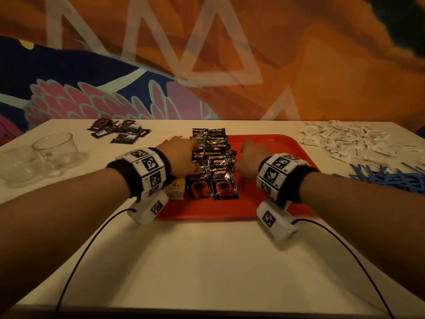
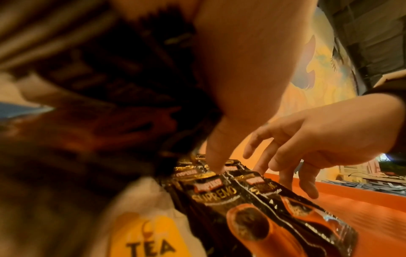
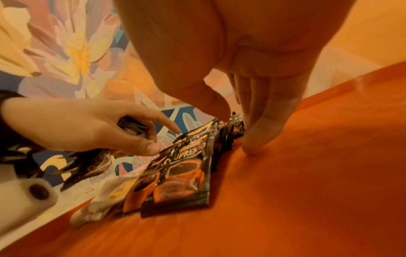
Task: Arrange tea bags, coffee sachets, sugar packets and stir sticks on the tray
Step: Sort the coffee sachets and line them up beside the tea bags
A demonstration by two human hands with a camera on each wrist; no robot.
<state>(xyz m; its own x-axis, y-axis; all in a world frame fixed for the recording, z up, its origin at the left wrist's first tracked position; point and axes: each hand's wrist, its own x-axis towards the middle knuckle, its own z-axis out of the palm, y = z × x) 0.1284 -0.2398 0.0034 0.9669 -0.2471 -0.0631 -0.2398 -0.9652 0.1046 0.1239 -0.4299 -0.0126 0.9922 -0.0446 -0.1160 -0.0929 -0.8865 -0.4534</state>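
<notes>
Both my forearms reach straight out over the near edge of the red tray [image 1: 273,143], wrists level, backs of the hands up.

My left hand [image 1: 178,155] sits on the left side of the row of coffee sachets [image 1: 212,166]. From the right wrist camera I see its fingers curled around a small bunch of dark sachets tucked in the palm, thumb [image 3: 145,147] and forefinger stretched forward, the forefinger tip just over the top edge of the row. In the left wrist view one fingertip [image 2: 214,163] comes down onto the upper ends of the sachets.

My right hand [image 1: 250,157] is on the right side of the same row. Its fingers [image 3: 261,125] are held together and point down, tips pressed onto the tray floor right against the sachets' edge, and the thumb touches the top corner of the row. In the left wrist view those fingers look loosely spread and bent; it holds nothing that I can see.

The sachets lie overlapped in a double line running from the near part of the tray to its far rim. A tea bag [image 1: 176,187] with a yellow label sits just left of the nearest sachets. More sachets [image 1: 119,131] lie loose on the table [image 1: 207,261] at far left, near two glass cups [image 1: 55,148]. Sugar packets [image 1: 349,141] are heaped at far right, blue stir sticks [image 1: 388,176] in front of them, both off the tray.
</notes>
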